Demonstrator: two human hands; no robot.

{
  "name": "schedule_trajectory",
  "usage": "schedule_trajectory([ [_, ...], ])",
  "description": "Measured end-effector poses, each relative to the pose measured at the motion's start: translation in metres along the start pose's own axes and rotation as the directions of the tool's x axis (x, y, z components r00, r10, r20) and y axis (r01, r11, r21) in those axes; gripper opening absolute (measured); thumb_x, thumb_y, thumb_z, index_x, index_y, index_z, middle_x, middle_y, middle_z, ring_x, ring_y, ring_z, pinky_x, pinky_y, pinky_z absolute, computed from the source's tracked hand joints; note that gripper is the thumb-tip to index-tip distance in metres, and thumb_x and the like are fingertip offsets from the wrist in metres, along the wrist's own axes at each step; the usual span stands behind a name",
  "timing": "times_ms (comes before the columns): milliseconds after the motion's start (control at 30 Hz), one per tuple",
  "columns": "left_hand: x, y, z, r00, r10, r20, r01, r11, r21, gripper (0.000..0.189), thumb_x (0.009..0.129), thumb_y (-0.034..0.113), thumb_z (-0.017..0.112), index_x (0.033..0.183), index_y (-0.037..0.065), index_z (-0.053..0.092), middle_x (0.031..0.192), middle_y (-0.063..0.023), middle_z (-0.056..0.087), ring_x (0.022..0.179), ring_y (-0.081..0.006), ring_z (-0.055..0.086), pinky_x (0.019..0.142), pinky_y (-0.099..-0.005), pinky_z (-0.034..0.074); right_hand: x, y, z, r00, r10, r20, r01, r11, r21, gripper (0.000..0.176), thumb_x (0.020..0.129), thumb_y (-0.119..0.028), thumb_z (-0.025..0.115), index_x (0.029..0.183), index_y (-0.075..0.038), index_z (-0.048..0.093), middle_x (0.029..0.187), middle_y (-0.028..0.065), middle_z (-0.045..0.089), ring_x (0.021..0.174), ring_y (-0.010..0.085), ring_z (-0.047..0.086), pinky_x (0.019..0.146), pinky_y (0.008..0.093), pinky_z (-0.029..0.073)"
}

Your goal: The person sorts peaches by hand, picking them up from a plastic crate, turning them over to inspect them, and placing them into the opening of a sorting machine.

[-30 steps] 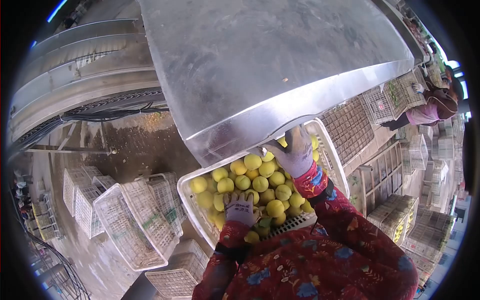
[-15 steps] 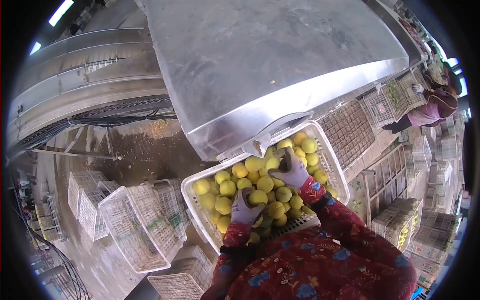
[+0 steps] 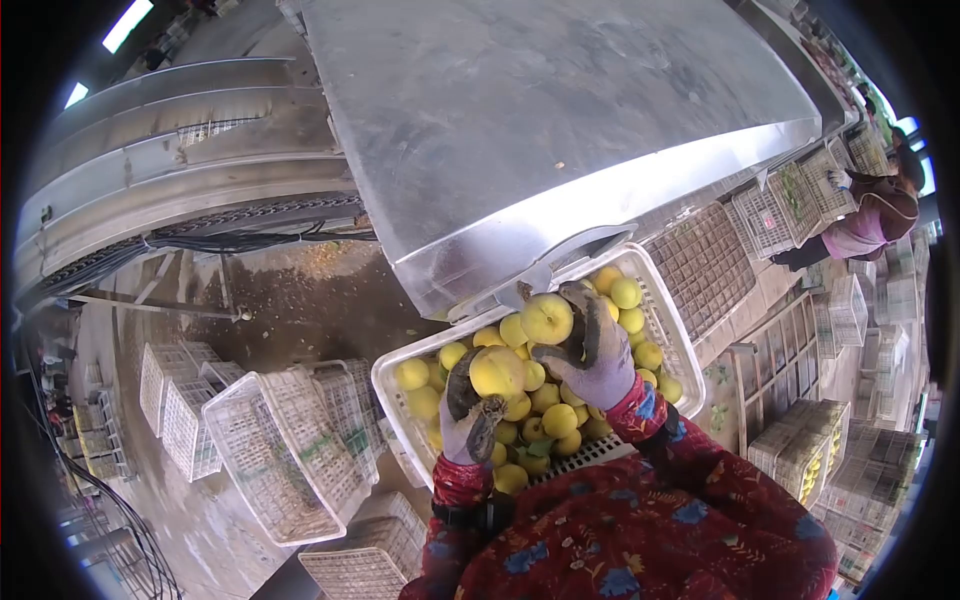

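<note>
In the head view, our two hands are apart, each closed on a fruit of its own above the white crate. Our left hand cups one round yellow fruit, thumb towards the near edge and fingers along the fruit's left side. Our right hand grips a paler yellow fruit between thumb and fingers, close to the crate's far edge, where the metal cover leans in. The loose fruit lies heaped below, up to the crate's left and right edges, with a green leaf among it towards the near edge.

To handle these two well, we should hold them with a broad, light grip, since such skins probably bruise under hard fingertips. We do best to keep the right-hand one clear of the cover's metal lip, which could scuff it, and to roll each fruit a little so that its hidden side shows. Whichever we let go of should be lowered onto the heap, not dropped.
</note>
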State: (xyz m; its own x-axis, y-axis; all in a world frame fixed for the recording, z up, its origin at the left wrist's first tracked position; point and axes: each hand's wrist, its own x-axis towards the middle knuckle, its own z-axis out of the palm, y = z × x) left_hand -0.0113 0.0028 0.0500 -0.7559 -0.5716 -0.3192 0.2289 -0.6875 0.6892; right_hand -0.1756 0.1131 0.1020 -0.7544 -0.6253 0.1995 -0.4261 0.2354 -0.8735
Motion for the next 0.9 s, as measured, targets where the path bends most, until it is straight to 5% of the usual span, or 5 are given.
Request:
schedule_trajectory([
  [200,0.011,0.002,-0.007,0.998,-0.058,0.015,0.058,0.997,-0.053,0.063,0.087,0.000,0.057,0.146,-0.001,0.034,0.139,-0.0196,0.048,0.125,-0.0345,0.053,0.106,-0.0517,0.047,0.057,0.033,0.030,0.989,-0.135,0.067,0.151,0.892,-0.426,0.055,0.079,-0.019,0.076,0.121,0.003,0.049,0.118,0.0269,0.056,0.096,0.0422,0.059,0.083,0.0451,0.052],
  [633,0.011,0.016,-0.008,1.000,0.000,0.026,-0.004,0.988,0.154,0.056,0.094,-0.003,0.056,0.146,-0.001,0.037,0.140,-0.0147,0.050,0.122,-0.0216,0.055,0.095,-0.0321,0.052,0.017,0.021,0.023,0.953,-0.300,-0.044,0.237,0.826,-0.512,0.062,0.071,-0.037,0.081,0.117,-0.004,0.054,0.119,0.0165,0.059,0.101,0.0364,0.054,0.087,0.0479,0.041],
  [700,0.011,-0.002,-0.052,0.996,0.080,0.050,-0.070,0.268,0.961,0.066,0.090,0.026,0.065,0.147,0.004,0.038,0.145,-0.0200,0.045,0.133,-0.0335,0.045,0.106,-0.0448,0.041,0.049,0.053,0.042,0.958,-0.277,-0.070,0.172,0.755,-0.632,0.061,0.071,-0.035,0.081,0.116,-0.003,0.054,0.117,0.0172,0.059,0.100,0.0374,0.054,0.088,0.0482,0.040],
  [767,0.010,0.008,-0.046,0.989,-0.072,-0.126,0.069,-0.534,0.843,0.078,0.084,0.045,0.068,0.147,0.008,0.039,0.145,-0.0232,0.044,0.135,-0.0414,0.040,0.111,-0.0519,0.035,0.060,0.038,0.034,0.954,-0.289,-0.085,0.176,0.764,-0.620,0.058,0.072,-0.033,0.080,0.114,-0.002,0.054,0.116,0.0175,0.059,0.101,0.0390,0.054,0.087,0.0496,0.041],
  [900,0.004,-0.032,-0.077,0.983,-0.052,-0.176,0.114,-0.580,0.806,0.090,0.075,0.058,0.069,0.146,0.010,0.041,0.134,-0.0238,0.052,0.133,-0.0495,0.037,0.110,-0.0578,0.030,0.034,0.031,0.012,0.924,-0.367,-0.106,0.280,0.838,-0.468,0.050,0.073,-0.029,0.079,0.109,-0.003,0.056,0.115,0.0170,0.059,0.104,0.0396,0.054,0.086,0.0503,0.044],
])
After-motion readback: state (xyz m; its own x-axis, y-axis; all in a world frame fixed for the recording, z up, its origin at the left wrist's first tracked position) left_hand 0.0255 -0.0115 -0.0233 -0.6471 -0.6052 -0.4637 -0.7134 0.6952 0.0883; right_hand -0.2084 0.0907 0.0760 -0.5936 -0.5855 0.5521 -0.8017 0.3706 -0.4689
